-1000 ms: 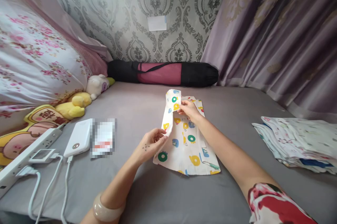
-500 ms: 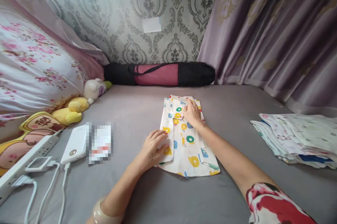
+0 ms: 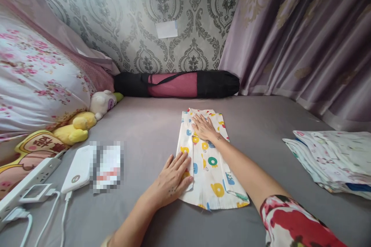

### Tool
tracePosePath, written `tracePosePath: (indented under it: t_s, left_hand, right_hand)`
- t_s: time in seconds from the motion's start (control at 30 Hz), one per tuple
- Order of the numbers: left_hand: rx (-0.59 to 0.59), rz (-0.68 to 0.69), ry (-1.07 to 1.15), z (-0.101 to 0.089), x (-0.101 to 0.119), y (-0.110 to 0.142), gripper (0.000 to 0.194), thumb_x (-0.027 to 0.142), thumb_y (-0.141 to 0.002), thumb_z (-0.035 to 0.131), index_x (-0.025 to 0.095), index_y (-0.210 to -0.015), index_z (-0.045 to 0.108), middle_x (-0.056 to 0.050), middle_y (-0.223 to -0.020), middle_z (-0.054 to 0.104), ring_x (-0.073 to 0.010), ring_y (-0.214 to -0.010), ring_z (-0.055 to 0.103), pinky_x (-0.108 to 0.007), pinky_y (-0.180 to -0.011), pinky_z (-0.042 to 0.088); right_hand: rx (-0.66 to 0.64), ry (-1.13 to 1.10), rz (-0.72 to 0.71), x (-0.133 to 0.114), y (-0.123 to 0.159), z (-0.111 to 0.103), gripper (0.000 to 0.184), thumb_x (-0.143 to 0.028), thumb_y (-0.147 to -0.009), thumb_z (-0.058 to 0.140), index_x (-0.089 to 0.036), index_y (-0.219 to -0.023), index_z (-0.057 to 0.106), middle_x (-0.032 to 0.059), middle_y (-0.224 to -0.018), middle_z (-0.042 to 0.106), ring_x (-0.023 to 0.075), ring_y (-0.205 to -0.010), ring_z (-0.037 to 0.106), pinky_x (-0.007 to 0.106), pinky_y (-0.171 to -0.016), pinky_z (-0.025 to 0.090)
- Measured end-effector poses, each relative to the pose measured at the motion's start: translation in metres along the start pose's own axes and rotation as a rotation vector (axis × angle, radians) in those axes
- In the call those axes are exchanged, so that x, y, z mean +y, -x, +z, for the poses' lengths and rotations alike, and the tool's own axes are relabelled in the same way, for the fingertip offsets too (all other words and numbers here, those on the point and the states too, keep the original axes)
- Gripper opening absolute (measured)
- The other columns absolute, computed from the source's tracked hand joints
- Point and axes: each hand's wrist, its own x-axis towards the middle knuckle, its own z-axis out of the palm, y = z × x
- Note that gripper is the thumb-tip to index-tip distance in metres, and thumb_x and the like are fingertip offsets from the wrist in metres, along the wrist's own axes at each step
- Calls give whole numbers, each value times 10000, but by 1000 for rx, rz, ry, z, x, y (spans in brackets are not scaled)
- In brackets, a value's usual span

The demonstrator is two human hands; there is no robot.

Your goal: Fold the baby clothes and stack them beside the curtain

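A white shirt (image 3: 207, 177) printed with yellow, green and blue figures lies flat on the grey sheet, its sides and sleeves folded inward and its collar end pointing away from me. My left hand (image 3: 174, 177) rests on the shirt's lower left edge, fingers stretched out and lying flat. Near the collar, my right hand (image 3: 203, 126) presses flat on the cloth with its fingers spread. Neither hand grips the fabric. Parts of the shirt are hidden under my hands and right forearm.
To the right lies a stack of folded clothes (image 3: 342, 158). On the left are a white power bank (image 3: 79, 167), a power strip (image 3: 34, 179) with cables, and plush toys (image 3: 72, 129). A black and pink rolled bag (image 3: 174, 84) lies along the wall.
My right hand has shifted left across the upper shirt, and its bent fingers have flattened out. My left hand stays at the lower left edge. The view has tilted slightly.
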Motion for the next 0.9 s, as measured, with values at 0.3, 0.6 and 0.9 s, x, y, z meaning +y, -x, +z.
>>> tracePosePath:
  t_s: [0.3, 0.6, 0.9]
  left_hand:
    - [55, 23, 22, -3, 3, 0, 538, 446, -978, 365, 221, -1467, 360, -108, -1552, 316, -282, -1454, 227, -572, -1175, 185]
    - [32, 38, -13, -2, 1, 1, 586, 458, -989, 333, 221, -1517, 244, -81, -1572, 259, -247, -1464, 188, -515, -1193, 193]
    - [-6, 6, 32, -7, 4, 0, 585, 484, -982, 335, 242, -1510, 275, -82, -1569, 264, -281, -1460, 194, -574, -1178, 168]
  right_hand:
    - [-1, 3, 3, -6, -5, -6, 562, -411, -990, 227, -181, -1487, 353, 82, -1578, 269, 283, -1459, 165, 562, -1156, 29]
    - [62, -2, -2, -27, -30, 6, 632, -449, -998, 172, -97, -1513, 273, 112, -1595, 196, 223, -1473, 127, 449, -1180, 38]
    - [-9, -5, 30, -27, -35, 5, 655, -465, -991, 182, -85, -1521, 245, 117, -1598, 178, 232, -1474, 123, 454, -1180, 43]
